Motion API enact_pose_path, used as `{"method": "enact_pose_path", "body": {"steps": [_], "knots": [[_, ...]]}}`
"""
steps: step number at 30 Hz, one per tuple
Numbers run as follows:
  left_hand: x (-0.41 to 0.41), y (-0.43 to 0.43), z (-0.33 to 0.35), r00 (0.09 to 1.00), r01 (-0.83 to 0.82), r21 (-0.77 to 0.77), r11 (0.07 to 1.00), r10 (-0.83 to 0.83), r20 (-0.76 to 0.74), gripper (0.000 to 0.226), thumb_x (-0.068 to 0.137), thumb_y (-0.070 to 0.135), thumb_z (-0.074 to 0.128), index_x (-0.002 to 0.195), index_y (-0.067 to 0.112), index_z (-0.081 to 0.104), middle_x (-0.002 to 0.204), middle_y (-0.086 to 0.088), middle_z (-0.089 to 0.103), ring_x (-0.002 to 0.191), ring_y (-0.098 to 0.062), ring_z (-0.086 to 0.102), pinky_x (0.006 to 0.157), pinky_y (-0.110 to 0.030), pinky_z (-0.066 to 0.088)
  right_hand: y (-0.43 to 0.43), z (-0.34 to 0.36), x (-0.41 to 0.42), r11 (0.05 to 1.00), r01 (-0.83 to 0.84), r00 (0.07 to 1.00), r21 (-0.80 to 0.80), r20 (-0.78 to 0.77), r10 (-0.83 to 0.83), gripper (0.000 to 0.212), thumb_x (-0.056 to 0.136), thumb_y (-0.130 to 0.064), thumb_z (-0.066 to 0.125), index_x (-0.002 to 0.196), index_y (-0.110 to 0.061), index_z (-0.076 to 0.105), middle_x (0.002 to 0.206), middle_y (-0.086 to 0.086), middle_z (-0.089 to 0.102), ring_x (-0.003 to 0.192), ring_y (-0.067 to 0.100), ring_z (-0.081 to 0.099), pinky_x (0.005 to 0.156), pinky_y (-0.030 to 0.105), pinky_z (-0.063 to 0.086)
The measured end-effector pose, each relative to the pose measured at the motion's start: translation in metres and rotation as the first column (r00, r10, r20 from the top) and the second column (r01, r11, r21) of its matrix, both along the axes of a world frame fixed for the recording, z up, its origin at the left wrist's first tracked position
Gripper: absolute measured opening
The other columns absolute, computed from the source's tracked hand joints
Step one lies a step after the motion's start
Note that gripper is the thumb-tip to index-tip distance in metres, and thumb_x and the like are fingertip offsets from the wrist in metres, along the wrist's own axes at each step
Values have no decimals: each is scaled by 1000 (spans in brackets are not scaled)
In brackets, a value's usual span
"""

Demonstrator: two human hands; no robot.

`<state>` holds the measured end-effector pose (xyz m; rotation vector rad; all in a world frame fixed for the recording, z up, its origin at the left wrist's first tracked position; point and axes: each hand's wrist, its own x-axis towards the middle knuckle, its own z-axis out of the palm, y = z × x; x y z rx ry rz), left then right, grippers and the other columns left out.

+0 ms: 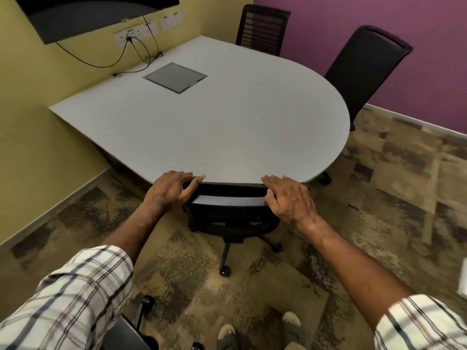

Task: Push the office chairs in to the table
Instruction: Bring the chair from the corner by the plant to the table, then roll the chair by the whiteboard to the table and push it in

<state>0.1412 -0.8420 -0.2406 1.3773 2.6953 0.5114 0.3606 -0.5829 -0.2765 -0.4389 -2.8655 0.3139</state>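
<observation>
Both hands, left (171, 188) & right (290, 198), lie flat, fingers open, on chair (227, 205) backrest top at counter (202, 127) near edge. Rolls easy on casters; push top rail.

We see the table (227, 122) as the landmark: its top lies bare apart from a flush hatch (174, 77) toward the far wall, so a hand can sweep across most of it. At the near edge of the table, a chair back (227, 195) sits tight against the rim, with our left hand (171, 189) and right hand (290, 198) laid over it; no gap shows between back and rim. Right of the table, two chairs (366, 69) fill the gap to the purple wall. Left of the table, the yellow wall closes in. Behind us, carpet (379, 210) lies open, save another chair's base (145, 303) at lower left.
</observation>
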Motion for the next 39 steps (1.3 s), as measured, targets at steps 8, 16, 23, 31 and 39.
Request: {"method": "enact_pose_path", "body": {"steps": [8, 16, 23, 31, 39], "knots": [[28, -5, -3, 986, -167, -72, 983, 166, -9, 75, 101, 72, 19, 129, 18, 63, 128, -9, 66, 124, -30, 56, 106, -50, 44, -12, -3, 16, 1000, 16, 998, 13, 65, -17, 68, 100, -43, 16, 151, -8, 44, 157, 10, 44, 147, 23, 37, 126, 42, 18], [95, -12, -7, 951, -309, -34, 951, 308, -39, 78, 105, 62, 22, 158, 6, 26, 166, -14, 25, 155, -24, 15, 124, -35, 4, -14, -2, 45, 999, -21, 1000, 31, 17, 20, 67, 103, -41, 11, 158, -7, 24, 166, 11, 23, 155, 22, 15, 127, 40, 1], [162, -23, -20, 914, -404, -26, 915, 402, -48, 86, 100, 70, 8, 161, 9, 18, 168, -10, 15, 156, -19, 6, 127, -37, 1, 1, -9, 72, 998, -52, 999, 35, -5, 52, 67, 102, -42, 13, 159, -7, 20, 168, 12, 18, 156, 22, 12, 127, 43, 7], [255, -76, -29, 836, -547, -72, 834, 539, -104, 93, 95, 75, 3, 161, 9, 18, 169, -9, 14, 157, -19, 4, 128, -39, 2, -26, -16, 115, 980, -193, 981, 51, 1, 193, 67, 101, -43, 9, 160, -12, 6, 169, 5, 0, 155, 15, -5, 126, 36, -6], [342, -128, -33, 789, -613, -115, 781, 599, -135, 92, 98, 74, 5, 161, 8, 15, 169, -11, 13, 157, -20, 3, 128, -41, 3, -86, -20, 175, 959, -282, 959, 31, 25, 281, 64, 102, -41, 9, 160, -13, 7, 169, 6, 3, 155, 14, -4, 127, 38, -2]]}}
